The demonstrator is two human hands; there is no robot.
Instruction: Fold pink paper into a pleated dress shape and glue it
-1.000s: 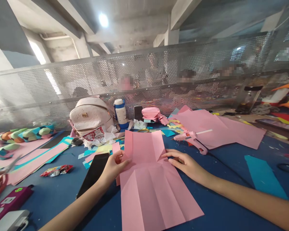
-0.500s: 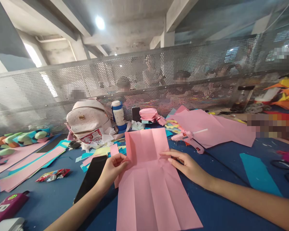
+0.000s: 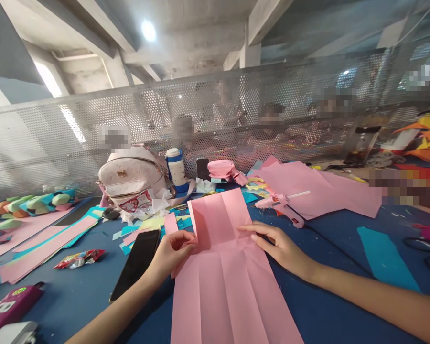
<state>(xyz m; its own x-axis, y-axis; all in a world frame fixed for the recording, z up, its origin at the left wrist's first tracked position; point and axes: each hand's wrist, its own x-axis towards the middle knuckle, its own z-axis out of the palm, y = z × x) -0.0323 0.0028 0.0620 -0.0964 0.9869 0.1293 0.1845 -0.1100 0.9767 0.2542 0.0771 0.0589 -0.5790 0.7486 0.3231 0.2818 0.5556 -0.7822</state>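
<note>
A sheet of pink paper (image 3: 232, 291) with several lengthwise creases lies in front of me on the blue table. Its far part is raised and bent along a cross crease, with the left side curling up. My left hand (image 3: 174, 251) pinches the paper's left edge near that crease. At the right edge, my right hand (image 3: 275, 243) rests with fingers stretched out, the fingertips touching the paper. A black phone (image 3: 138, 260) lies just left of my left hand. Beyond my right hand is a pink glue gun (image 3: 281, 205) with its cord running right.
A pale backpack (image 3: 132, 174) and a white-and-blue bottle (image 3: 177, 169) stand by the perforated metal screen (image 3: 208, 105). Large pink sheets (image 3: 308, 188) lie back right, a blue strip (image 3: 387, 258) at right. Paper strips (image 3: 50, 246), a snack wrapper (image 3: 79, 258) and a purple device (image 3: 12, 310) are left.
The left edge of the paper's far part has curled further inward, and its far end has tilted slightly left. My left hand has moved slightly right; my right hand stays nearly still.
</note>
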